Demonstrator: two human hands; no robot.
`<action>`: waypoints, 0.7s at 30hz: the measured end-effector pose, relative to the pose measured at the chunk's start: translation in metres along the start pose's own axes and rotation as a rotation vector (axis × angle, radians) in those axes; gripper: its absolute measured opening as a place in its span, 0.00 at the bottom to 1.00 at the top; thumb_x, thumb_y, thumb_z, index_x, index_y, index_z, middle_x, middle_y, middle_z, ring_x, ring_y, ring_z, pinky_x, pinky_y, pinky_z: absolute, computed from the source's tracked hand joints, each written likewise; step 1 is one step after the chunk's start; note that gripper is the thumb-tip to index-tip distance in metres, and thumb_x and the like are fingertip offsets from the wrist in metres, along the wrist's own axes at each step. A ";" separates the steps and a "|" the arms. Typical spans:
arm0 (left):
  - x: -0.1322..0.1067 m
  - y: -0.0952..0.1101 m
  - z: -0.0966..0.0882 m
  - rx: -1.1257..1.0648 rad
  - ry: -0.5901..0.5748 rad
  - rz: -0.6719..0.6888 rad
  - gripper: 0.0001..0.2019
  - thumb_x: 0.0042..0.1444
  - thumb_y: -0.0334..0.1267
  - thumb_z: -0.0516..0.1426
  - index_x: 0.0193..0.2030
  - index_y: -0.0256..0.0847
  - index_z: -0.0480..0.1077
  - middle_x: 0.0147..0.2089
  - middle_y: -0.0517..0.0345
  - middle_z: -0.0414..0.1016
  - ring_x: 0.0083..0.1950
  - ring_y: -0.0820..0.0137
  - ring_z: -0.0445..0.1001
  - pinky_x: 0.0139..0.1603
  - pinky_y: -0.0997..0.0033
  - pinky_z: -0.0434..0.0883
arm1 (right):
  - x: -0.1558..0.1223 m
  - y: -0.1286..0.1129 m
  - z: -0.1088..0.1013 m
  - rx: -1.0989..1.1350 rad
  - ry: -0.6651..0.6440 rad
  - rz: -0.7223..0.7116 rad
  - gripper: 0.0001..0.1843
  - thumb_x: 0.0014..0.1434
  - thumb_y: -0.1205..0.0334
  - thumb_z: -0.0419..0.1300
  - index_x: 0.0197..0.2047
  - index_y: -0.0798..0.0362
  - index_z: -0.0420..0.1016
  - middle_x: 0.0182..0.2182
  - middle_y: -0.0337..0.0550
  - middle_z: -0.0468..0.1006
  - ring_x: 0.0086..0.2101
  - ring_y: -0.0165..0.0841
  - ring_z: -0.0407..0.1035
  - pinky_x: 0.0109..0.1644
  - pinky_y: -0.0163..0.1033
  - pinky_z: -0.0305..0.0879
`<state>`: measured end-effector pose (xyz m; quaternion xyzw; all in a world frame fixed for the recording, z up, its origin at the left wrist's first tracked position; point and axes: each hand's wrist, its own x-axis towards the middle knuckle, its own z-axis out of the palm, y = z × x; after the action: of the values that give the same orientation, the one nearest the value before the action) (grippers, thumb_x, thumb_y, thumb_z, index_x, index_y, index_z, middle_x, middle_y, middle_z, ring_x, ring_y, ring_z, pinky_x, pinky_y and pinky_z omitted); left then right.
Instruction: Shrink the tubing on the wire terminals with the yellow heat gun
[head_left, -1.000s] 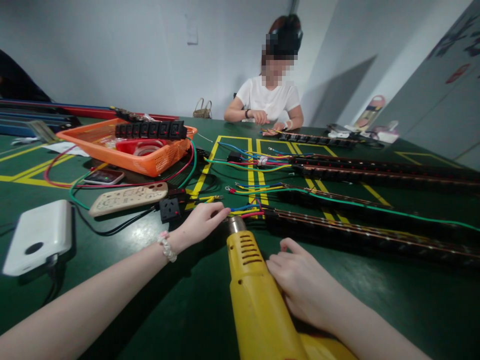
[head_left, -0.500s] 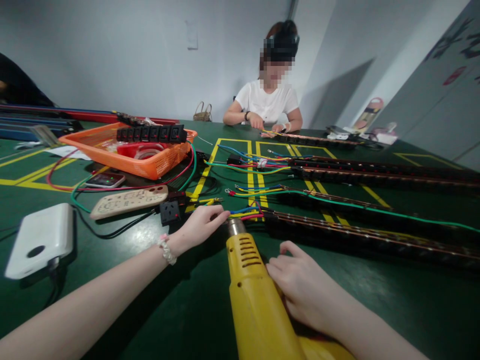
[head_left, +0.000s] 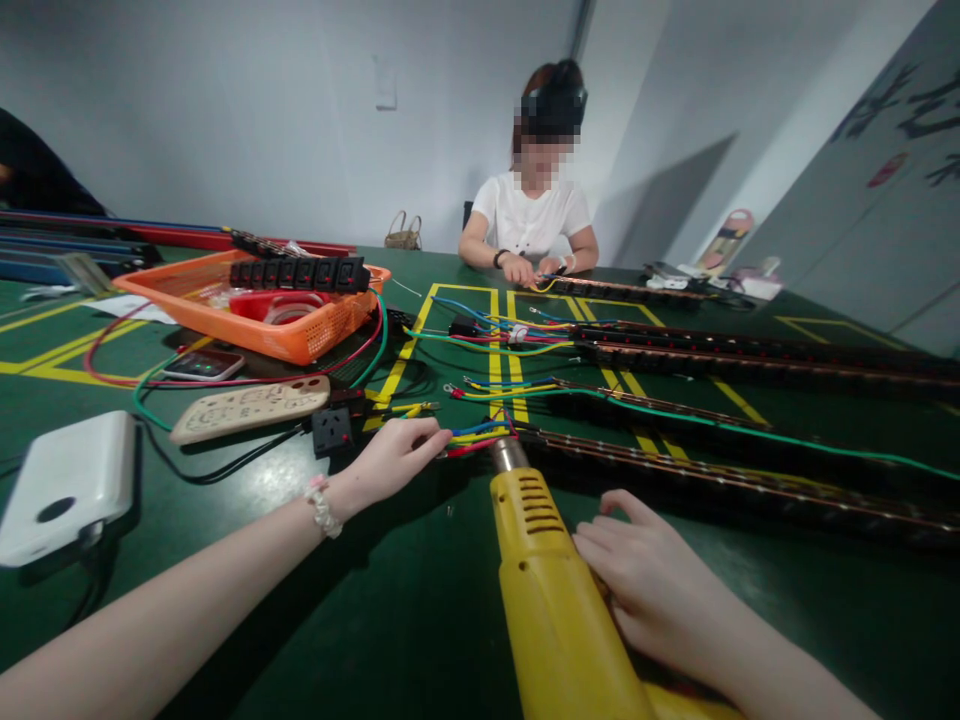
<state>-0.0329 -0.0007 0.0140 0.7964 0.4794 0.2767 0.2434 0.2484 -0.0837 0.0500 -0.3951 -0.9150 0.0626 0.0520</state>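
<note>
My left hand (head_left: 391,458) pinches the ends of several blue, yellow and red wires (head_left: 482,438); its fingers hide their tips. These wires run from a long black strip with copper bars (head_left: 675,468) lying on the right. My right hand (head_left: 646,562) is closed round a yellow heat gun (head_left: 559,590), whose grip is mostly hidden by the hand and the frame's lower edge. The gun's metal nozzle (head_left: 511,454) points away from me, right at the wires near the strip's end. Whether it touches them I cannot tell.
On the left are an orange basket (head_left: 300,343) with a black socket row (head_left: 296,274), a beige power strip (head_left: 251,408), a black socket adapter (head_left: 332,432) and a white device (head_left: 71,485). More wired strips (head_left: 750,362) lie beyond. Across the table a co-worker (head_left: 529,220) handles wires.
The heat gun and my right hand have moved to the right, bringing the nozzle from near my left fingertips towards the strip's end. My left hand still pinches the wires.
</note>
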 end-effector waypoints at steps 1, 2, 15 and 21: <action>0.000 0.000 0.000 -0.002 0.000 -0.001 0.22 0.63 0.50 0.45 0.23 0.38 0.58 0.22 0.64 0.59 0.26 0.75 0.57 0.28 0.73 0.53 | -0.002 0.002 0.000 0.002 0.021 -0.003 0.09 0.51 0.73 0.52 0.26 0.53 0.71 0.24 0.38 0.73 0.27 0.31 0.64 0.50 0.45 0.50; 0.000 0.000 0.000 -0.004 -0.002 -0.004 0.22 0.63 0.50 0.45 0.23 0.38 0.58 0.22 0.64 0.59 0.26 0.75 0.57 0.28 0.73 0.52 | -0.005 0.004 0.001 0.003 0.044 -0.008 0.09 0.50 0.73 0.52 0.26 0.53 0.71 0.23 0.38 0.72 0.26 0.31 0.64 0.50 0.45 0.50; 0.001 0.002 0.000 -0.005 -0.004 -0.043 0.21 0.62 0.49 0.46 0.23 0.37 0.58 0.22 0.65 0.58 0.26 0.75 0.57 0.28 0.73 0.53 | -0.012 0.007 0.002 -0.148 0.188 -0.073 0.09 0.49 0.73 0.52 0.25 0.53 0.70 0.21 0.39 0.71 0.25 0.32 0.63 0.51 0.46 0.50; 0.001 0.002 0.001 0.003 0.000 -0.024 0.21 0.63 0.49 0.46 0.23 0.37 0.58 0.22 0.65 0.58 0.25 0.76 0.57 0.28 0.73 0.53 | -0.011 0.002 0.000 -0.226 0.284 -0.009 0.29 0.44 0.77 0.48 0.51 0.60 0.67 0.30 0.44 0.77 0.29 0.34 0.68 0.46 0.45 0.55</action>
<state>-0.0309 -0.0008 0.0150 0.7911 0.4894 0.2729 0.2454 0.2574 -0.0909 0.0491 -0.3990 -0.9015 -0.0974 0.1362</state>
